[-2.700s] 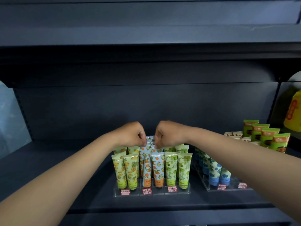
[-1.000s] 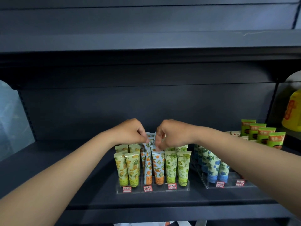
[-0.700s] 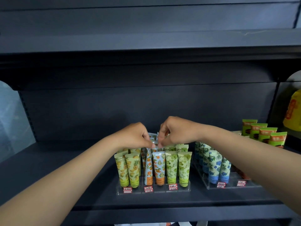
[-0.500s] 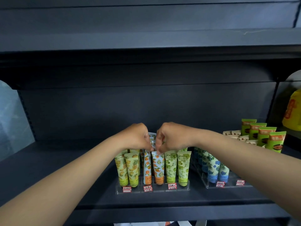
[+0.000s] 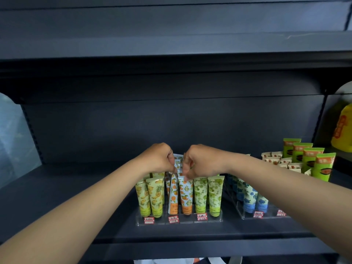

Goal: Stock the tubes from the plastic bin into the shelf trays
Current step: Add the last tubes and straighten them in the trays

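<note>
My fingers (image 5: 174,169) on the left hand (image 5: 158,159) are curled down with the tips pinching the top of an orange-print tube (image 5: 178,163) in the middle of the tray; the right hand (image 5: 200,161) mirrors it, fingers bent and pinching the same cluster of tube tops from the other side. Both fists sit close together, nearly touching, above the middle rows.

The tubes stand upright, caps down, in a clear tray (image 5: 180,220) on the dark shelf (image 5: 66,197). From left to right I see yellow pineapple-print tubes (image 5: 155,197), orange-print tubes (image 5: 185,197) and green-print tubes (image 5: 214,197). Small red-and-white price labels (image 5: 173,219) are stuck along the tray's front lip.

Just to the right sits a second clear tray (image 5: 247,216) with blue-print tubes (image 5: 248,197), partly hidden behind my right forearm. Farther right, well apart from my hands, green packets (image 5: 323,166) stand in a stepped row with small white-and-red packets (image 5: 280,162) beside them. A yellow bag (image 5: 342,130) shows at the far right edge.
</note>
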The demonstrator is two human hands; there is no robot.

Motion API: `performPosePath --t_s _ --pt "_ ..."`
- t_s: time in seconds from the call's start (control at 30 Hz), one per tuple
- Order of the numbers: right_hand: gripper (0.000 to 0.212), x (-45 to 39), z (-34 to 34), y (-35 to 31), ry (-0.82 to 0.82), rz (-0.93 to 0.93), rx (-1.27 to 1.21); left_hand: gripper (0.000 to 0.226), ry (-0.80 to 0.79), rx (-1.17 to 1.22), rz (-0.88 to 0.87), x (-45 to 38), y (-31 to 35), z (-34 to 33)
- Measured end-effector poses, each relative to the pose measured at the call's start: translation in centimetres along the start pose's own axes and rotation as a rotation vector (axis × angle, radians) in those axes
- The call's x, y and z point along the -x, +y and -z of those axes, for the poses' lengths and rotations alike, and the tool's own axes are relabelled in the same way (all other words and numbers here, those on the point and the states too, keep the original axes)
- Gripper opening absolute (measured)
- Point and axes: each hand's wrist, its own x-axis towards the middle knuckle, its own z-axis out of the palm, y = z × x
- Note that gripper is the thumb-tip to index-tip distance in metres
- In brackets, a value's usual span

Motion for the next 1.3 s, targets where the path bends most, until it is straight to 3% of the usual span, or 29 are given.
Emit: performPosePath --t_s 0.63,1.03,1.3 --pt "0.007 0.4 -0.6 0.3 0.059 0.028 -0.031 0.023 -0.059 -0.02 0.107 -0.4 0.2 -0.8" --pt "0.008 0.6 -0.7 0.3 0.081 0.013 -0.024 0.003 -0.046 0.056 -0.011 1.9 -0.3 0.6" --pt "0.008 0.5 -0.6 0.1 0.055 0.013 -0.022 0.006 -0.094 0.039 -0.026 1.7 -0.4 0.9"
